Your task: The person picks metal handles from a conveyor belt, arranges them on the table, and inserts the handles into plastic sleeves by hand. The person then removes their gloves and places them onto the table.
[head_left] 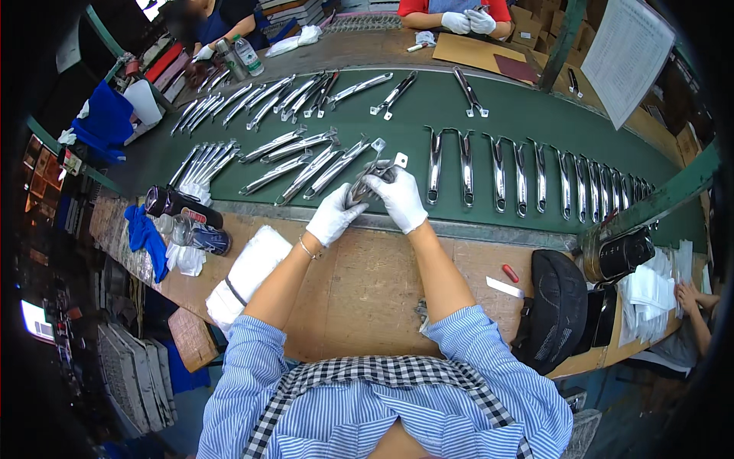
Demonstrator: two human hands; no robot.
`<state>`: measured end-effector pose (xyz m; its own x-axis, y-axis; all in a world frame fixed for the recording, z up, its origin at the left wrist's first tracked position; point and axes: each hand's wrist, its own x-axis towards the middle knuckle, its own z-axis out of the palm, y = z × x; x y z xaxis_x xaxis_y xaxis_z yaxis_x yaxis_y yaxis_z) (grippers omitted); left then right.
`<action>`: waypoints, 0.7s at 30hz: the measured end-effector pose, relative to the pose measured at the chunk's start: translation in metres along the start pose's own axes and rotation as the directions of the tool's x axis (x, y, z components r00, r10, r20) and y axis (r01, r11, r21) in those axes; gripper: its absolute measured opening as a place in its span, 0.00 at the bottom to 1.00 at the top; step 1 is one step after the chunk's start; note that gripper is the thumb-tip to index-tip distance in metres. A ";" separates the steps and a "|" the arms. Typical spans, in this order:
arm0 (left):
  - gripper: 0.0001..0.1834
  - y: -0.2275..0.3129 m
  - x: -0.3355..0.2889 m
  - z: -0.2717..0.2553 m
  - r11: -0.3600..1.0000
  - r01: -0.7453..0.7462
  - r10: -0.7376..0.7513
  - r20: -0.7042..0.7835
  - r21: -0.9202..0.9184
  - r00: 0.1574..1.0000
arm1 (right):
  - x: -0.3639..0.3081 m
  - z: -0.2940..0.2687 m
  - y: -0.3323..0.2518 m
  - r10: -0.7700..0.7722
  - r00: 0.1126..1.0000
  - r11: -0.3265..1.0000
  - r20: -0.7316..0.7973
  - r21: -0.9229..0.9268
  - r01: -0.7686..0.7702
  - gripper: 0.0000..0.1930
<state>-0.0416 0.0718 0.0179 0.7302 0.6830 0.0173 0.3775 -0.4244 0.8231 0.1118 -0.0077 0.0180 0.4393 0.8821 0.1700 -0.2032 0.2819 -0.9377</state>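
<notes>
Setting: workshop line, wooden surface fronting a green conveyor belt
Head view, left hand: white-gloved, grip closed on the lower end of a chrome handle
Head view, right hand: white-gloved, grip closed on the upper part of the same chrome handle
Chrome handle, position: held over the near belt edge, above the metal rail
Handling, judged: stiff, polished metal, likely slippery and easily marked; take hold at the ends near the mounting tabs, gloves on
Belt stock: row of chrome handles laid side by side at right; looser groups at left
Cloths: folded white cloth stack left of the forearm; blue rag at far left
Packages: two dark cylindrical cans lying at left, one with a red-and-white label
Sign: white printed sheet hung upper right
Other: black bag at right; co-workers' gloved hands across the belt
</notes>
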 end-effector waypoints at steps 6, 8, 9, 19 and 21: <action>0.17 -0.015 -0.015 -0.017 0.996 0.055 -0.047 0.113 -0.068 0.993 | 0.008 -0.003 0.008 0.053 0.988 0.997 -0.144 0.063 -0.044 0.11; 0.17 -0.012 -0.026 -0.024 0.982 0.099 -0.075 0.149 -0.160 0.986 | 0.010 -0.007 0.009 0.127 0.972 0.987 -0.198 0.126 -0.103 0.13; 0.18 -0.013 -0.031 -0.026 0.960 0.134 -0.087 0.193 -0.247 0.977 | 0.011 -0.008 0.011 0.162 0.965 0.980 -0.204 0.149 -0.133 0.14; 0.30 -0.005 -0.043 -0.034 0.917 0.128 -0.073 0.156 -0.377 0.985 | 0.016 -0.004 0.024 0.268 0.945 0.898 -0.186 0.403 -0.176 0.17; 0.32 -0.005 -0.040 -0.033 0.947 0.037 -0.012 0.081 -0.319 0.997 | 0.018 0.001 0.024 0.271 0.960 0.909 -0.076 0.349 -0.229 0.17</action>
<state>-0.0915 0.0662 0.0315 0.7695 0.6374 -0.0386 0.2031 -0.1870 0.9611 0.1135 0.0155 -0.0013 0.4326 0.8944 -0.1137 -0.5908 0.1860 -0.7851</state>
